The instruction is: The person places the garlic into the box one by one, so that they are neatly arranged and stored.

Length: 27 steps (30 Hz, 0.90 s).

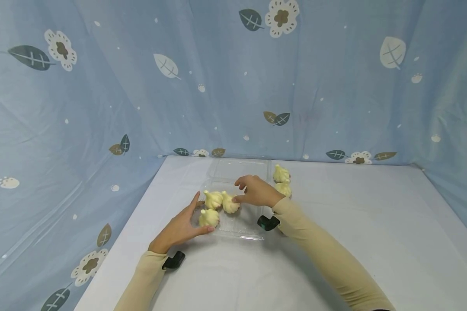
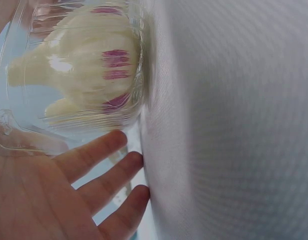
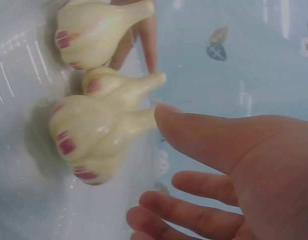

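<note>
A clear plastic clamshell box point(image 1: 239, 236) lies on the table with its lid point(image 1: 239, 169) folded back. In its left half are three pale garlic bulbs: one at the front point(image 1: 209, 218), one behind it point(image 1: 212, 200) and one to the right point(image 1: 230, 204). My left hand point(image 1: 180, 224) spreads around the box's left front corner, fingers extended against its wall. Over the box, my right hand point(image 1: 258, 191) has its thumb at the stem tip of the right bulb point(image 3: 93, 135), fingers loosely bent and apart from the thumb. Purple marks show on the bulbs.
Right of the box stand two more garlic bulbs, one at the back point(image 1: 282, 173) and one nearer point(image 1: 284, 188), partly covered by my right hand. A white cloth covers the table point(image 1: 358, 224). Blue patterned curtain point(image 1: 225, 77) hangs behind and at the sides.
</note>
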Motion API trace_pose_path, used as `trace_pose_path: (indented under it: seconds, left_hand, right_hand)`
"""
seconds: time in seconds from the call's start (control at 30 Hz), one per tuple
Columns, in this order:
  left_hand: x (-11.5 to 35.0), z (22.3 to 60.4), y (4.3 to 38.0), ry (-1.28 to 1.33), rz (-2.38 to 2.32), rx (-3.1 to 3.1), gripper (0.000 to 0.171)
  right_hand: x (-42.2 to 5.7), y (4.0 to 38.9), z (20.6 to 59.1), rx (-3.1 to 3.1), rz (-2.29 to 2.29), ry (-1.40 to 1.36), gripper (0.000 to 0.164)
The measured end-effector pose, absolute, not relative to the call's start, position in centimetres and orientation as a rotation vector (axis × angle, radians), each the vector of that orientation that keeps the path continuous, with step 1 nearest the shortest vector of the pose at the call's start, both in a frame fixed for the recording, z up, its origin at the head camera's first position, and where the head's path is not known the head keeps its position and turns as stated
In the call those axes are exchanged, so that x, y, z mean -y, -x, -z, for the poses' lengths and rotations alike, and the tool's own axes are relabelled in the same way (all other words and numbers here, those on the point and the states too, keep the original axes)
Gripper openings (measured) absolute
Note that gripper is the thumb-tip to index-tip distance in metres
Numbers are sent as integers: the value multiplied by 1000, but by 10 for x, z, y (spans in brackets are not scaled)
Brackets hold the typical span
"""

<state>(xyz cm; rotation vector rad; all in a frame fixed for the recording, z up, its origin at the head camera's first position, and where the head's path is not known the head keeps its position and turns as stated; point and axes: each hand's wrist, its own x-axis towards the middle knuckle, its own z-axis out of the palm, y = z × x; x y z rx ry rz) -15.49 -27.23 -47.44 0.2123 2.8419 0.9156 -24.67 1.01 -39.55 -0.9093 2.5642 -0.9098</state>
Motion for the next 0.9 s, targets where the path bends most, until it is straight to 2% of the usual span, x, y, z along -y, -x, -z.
trace_pose_path:
  seconds: [0.33,0.9]
  left_hand:
    - [273,476,155,-207,-908,-2855,127]
    - [271,472,153,-218,-900,-2850,126]
  right_hand:
    - [-26,239,382,-2649,1041,973,42]
    - [-64,223,373,-2716,1233,1003,45]
